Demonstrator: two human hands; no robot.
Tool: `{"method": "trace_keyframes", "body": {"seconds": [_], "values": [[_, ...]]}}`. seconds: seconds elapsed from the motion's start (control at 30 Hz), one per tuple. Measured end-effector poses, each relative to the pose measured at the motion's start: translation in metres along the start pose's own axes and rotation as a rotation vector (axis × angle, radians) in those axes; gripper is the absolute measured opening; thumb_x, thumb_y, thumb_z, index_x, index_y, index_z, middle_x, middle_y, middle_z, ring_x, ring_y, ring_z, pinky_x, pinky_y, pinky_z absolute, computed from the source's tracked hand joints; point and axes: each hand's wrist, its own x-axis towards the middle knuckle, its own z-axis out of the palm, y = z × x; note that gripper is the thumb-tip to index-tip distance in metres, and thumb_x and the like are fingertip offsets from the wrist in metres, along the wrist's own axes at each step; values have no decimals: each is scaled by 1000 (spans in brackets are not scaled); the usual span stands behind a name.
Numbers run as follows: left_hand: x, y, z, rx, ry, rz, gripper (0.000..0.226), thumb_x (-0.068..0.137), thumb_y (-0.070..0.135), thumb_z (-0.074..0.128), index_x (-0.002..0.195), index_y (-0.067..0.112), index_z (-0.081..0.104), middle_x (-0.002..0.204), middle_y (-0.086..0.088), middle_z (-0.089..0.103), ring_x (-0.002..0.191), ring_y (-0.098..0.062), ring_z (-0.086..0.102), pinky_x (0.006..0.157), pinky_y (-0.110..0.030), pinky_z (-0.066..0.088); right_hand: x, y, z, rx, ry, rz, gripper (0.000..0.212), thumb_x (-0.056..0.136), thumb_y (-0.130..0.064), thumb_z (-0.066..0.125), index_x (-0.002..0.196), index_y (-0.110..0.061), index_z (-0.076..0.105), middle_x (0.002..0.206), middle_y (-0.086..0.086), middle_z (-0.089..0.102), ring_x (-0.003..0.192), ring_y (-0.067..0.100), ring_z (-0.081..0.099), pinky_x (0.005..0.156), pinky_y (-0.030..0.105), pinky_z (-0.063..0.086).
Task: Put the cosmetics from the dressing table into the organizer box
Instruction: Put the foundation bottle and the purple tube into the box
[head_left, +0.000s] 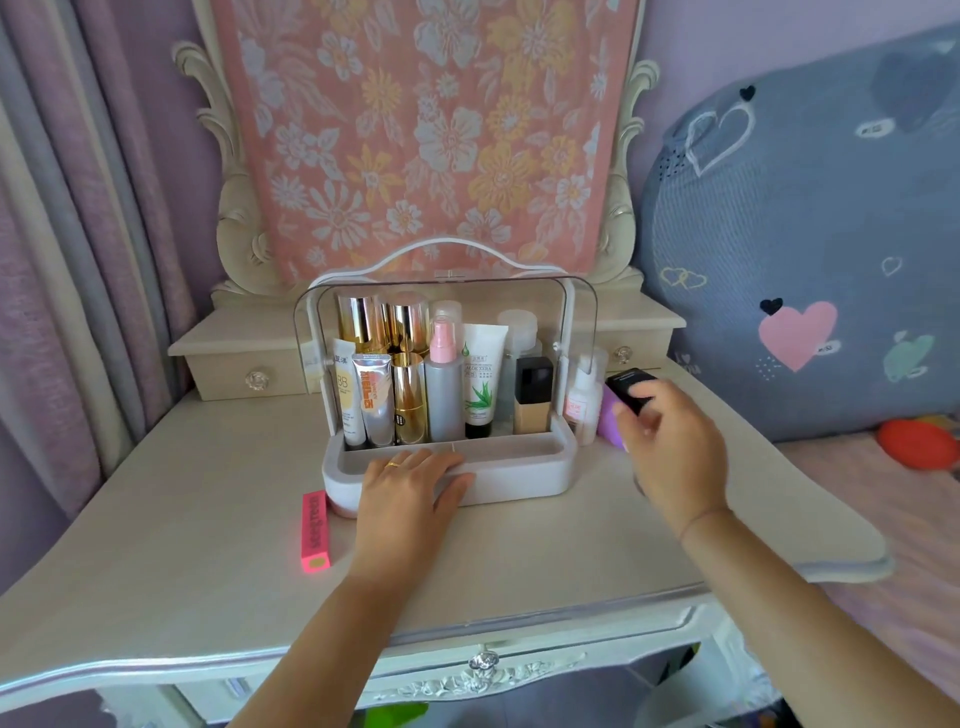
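A white organizer box (519, 480) with a raised clear lid stands in the middle of the dressing table (208, 561). Its back row is packed with upright bottles and tubes, among them gold bottles (410, 397), an aloe tube (480, 379) and a foundation bottle (532, 395). My left hand (410, 488) lies flat on the box's front rim, fingers spread, holding nothing. My right hand (670, 441) is just right of the box, gripping a small black case (631, 389). A purple item (610, 418) and a small white bottle (582, 405) stand beside the box. A pink stick (315, 530) lies at front left.
Two small drawers with crystal knobs (255, 379) sit at the back under a mirror draped in floral cloth (431, 135). A bed with a grey heart-print pillow (800, 249) borders the table's right. Curtains hang at left.
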Motion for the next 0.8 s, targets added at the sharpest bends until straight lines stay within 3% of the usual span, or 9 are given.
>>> {"method": "trace_keyframes", "body": {"seconds": [0.07,0.13,0.2,0.33,0.53,0.63,0.8], "values": [[0,0,1,3,3,0,19,82,29,67,97,19,72,94,-1,74,84,-26,67,76,-37,41,20,19,-6,-63,-130,146,28,82,-30,66,103,-12,64,93,8,63,94,30,59,80,38,48],[0,-1,2,6,2,-2,19,82,30,66,96,19,72,94,0,74,85,-26,67,76,-37,41,36,30,-8,-165,-271,240,31,82,-38,64,97,-11,65,98,9,63,100,33,58,88,42,46],[0,-1,2,6,0,-5,21,82,33,63,95,19,72,93,0,74,84,-26,67,75,-36,41,44,34,-4,-228,-388,288,32,82,-44,59,76,-12,62,81,7,63,88,33,59,83,38,43],[0,0,1,15,0,-3,23,82,35,61,96,20,72,92,0,74,84,-25,67,75,-37,41,51,33,11,-360,-503,310,38,83,-47,55,72,-11,60,73,5,60,78,28,56,78,35,35],[0,0,1,15,-9,-4,22,83,35,62,97,20,71,94,1,73,85,-24,66,76,-38,42,54,29,25,-411,-535,299,37,77,-49,62,79,-12,62,69,1,54,78,27,54,79,34,33],[0,0,1,15,-8,-2,21,83,34,63,97,20,71,93,1,73,84,-24,66,76,-37,42,53,30,28,-310,-511,292,29,76,-35,68,83,-7,64,67,3,54,72,27,56,64,29,38],[0,2,0,4,-6,-7,18,83,29,69,98,19,71,95,0,73,86,-24,67,77,-36,40,53,34,18,-117,-317,310,25,73,-26,66,66,-4,57,57,5,47,56,24,46,46,26,28]]}}
